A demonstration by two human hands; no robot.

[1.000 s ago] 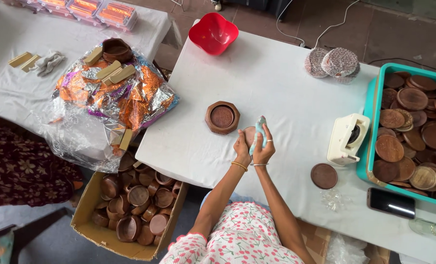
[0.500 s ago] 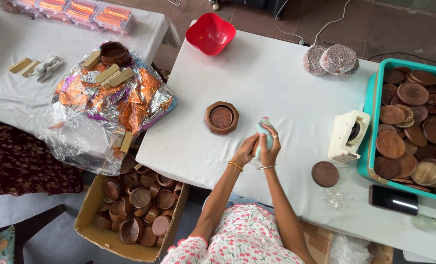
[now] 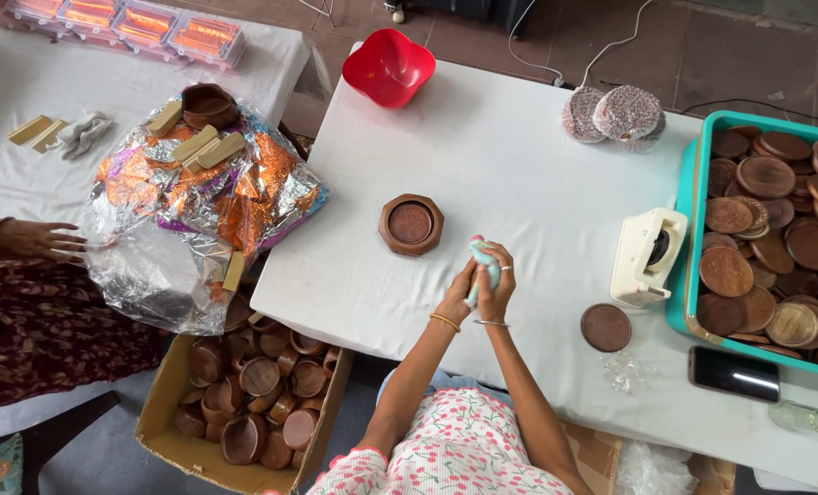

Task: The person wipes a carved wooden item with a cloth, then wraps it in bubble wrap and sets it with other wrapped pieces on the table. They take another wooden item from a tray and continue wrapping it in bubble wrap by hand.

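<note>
Both hands were clasped together over the white table [image 3: 519,165], w/ a small pale blue-green item [image 3: 482,261] pinched upright between them: left hand [image 3: 458,298] cupped on one side, right hand [image 3: 499,291] wrapped on the other, fingers closed. What the item was couldn't be told.

Landmark: octagonal brown box [image 3: 411,225], just up-left of the hands, lidded or shallow; contents not visible.

Risks, judged: the item could be dropped or squeezed out of shape if grip was shifted, since it was held only at fingertips. The loose brown disc [image 3: 606,327], right of the box near the table's front edge, could be knocked off by an elbow.

Containers:
- teal tray [image 3: 689,197], far right of box: piled w/ brown round lids/discs.
- cardboard carton [image 3: 166,431], below-left, on floor: brown bowls.
- red bowl [image 3: 388,66], above box: looked empty.
</note>
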